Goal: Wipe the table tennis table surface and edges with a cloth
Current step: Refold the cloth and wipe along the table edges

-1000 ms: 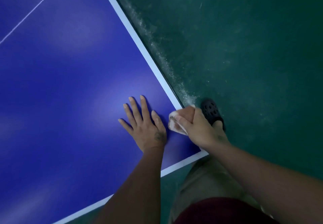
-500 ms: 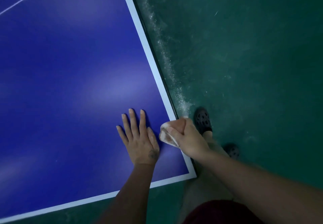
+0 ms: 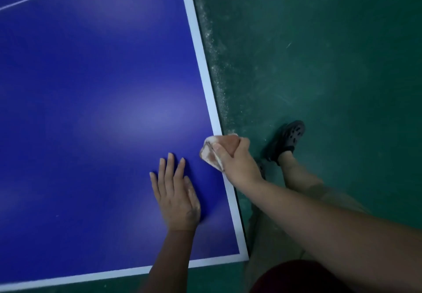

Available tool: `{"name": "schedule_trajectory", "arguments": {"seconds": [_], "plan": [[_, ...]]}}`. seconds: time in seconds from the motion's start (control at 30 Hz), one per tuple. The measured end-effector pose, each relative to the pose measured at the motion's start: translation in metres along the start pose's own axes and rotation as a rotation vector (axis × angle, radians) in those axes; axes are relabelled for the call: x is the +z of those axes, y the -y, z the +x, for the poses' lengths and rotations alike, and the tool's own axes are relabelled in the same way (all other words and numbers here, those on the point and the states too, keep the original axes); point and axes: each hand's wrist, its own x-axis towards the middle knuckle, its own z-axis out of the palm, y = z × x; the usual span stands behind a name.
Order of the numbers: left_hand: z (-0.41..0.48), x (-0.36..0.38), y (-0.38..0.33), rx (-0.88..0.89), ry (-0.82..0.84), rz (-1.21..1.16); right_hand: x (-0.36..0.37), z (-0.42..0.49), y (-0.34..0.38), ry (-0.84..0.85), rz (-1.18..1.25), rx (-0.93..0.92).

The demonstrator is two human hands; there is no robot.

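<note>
Blue table [image 3: 91,114] above dusty green floor [image 3: 331,64]

free: glossy blue tabletop [image 3: 91,110] open ahead and leftward | obstacles: left hand [image 3: 175,199] flat near corner; right hand [image 3: 237,164] gripping pale crumpled cloth [image 3: 209,155] on right edge | floor-side: black perforated clog [image 3: 292,135]

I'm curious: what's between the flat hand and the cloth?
Nothing but bare blue table tennis table between the left hand and the cloth, as the head view shows.
</note>
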Motion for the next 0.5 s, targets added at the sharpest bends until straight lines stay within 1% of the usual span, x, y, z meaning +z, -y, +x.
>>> {"name": "schedule_trajectory", "arguments": {"seconds": [0.1, 0.2, 0.3, 0.37, 0.43, 0.5], "plan": [[0.056, -0.003, -0.021, -0.127, -0.143, -0.064, 0.004, 0.003, 0.017, -0.019, -0.002, -0.006], [0.138, 0.001, -0.037, -0.23, -0.247, -0.139, -0.001, 0.038, 0.066, -0.041, 0.033, -0.026], [0.228, 0.008, -0.048, -0.289, -0.254, -0.197, -0.015, 0.077, 0.123, 0.005, 0.012, -0.051], [0.284, 0.012, -0.056, -0.311, -0.237, -0.195, -0.022, 0.091, 0.144, 0.051, -0.025, -0.059], [0.321, 0.015, -0.058, -0.322, -0.213, -0.096, -0.029, 0.086, 0.148, 0.089, -0.066, -0.057], [0.339, 0.017, -0.056, -0.324, -0.184, 0.044, -0.033, 0.079, 0.144, 0.114, -0.057, -0.049]]}}
